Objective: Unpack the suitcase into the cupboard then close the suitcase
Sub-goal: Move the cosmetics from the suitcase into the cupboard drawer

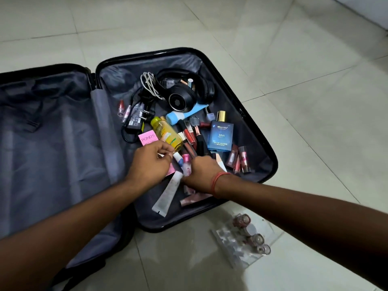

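The suitcase (262,148) lies open on the floor (294,70), its right half strewn with small, light, slippery cosmetics. The left hand (150,164) pinches a small white tube (178,158); whether the right hand (202,172) has a grip on anything I cannot tell. The glass cologne bottle (220,136) looks fragile: take its flat sides.

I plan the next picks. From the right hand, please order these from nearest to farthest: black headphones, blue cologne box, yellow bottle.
1. Yellow bottle, just beyond the right hand, to its left.
2. Blue cologne box, beyond it, slightly right.
3. Black headphones, at the suitcase's far end.
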A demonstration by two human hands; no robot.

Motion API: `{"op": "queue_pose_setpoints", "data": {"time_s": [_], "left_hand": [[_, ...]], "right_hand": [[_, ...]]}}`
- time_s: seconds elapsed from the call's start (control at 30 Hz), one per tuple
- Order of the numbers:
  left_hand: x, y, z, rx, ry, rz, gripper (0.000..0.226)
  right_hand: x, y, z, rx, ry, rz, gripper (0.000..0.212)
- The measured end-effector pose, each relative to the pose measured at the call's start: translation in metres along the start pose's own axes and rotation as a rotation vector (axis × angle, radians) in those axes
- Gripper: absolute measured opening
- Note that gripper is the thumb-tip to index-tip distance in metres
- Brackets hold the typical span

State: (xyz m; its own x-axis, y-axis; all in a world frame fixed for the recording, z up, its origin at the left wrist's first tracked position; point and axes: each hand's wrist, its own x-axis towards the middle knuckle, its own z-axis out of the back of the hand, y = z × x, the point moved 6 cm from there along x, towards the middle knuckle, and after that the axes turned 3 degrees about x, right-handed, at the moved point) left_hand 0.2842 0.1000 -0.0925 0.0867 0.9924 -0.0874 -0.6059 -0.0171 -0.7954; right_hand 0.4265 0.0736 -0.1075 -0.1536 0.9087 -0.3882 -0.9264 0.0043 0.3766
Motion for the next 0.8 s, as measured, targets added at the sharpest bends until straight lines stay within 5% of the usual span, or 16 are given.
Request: {"op": "queue_pose_setpoints", "data": {"time_s": [0.17, 0.37, 0.53, 0.8], "left_hand": [[-0.009, -0.014, -0.015, 0.185, 0.128, -0.158, 0.027], [-0.011, -0.013, -0.027, 0.289, 0.204, -0.252, 0.016], [-0.005, -0.014, -0.032, 0.261, 0.234, -0.186, 0.02], [-0.004, -0.024, -0.033, 0.246, 0.217, -0.245, 0.047]], "right_hand": [[-0.01, 0.006, -0.011, 0.128, 0.031, 0.034, 0.035], [-0.015, -0.039, 0.037, 0.023, -0.29, -0.138, 0.029], [-0.011, -0.042, 0.029, 0.075, -0.156, -0.22, 0.051], [-0.004, -0.011, 0.012, 0.125, -0.101, -0.043, 0.043]]}}
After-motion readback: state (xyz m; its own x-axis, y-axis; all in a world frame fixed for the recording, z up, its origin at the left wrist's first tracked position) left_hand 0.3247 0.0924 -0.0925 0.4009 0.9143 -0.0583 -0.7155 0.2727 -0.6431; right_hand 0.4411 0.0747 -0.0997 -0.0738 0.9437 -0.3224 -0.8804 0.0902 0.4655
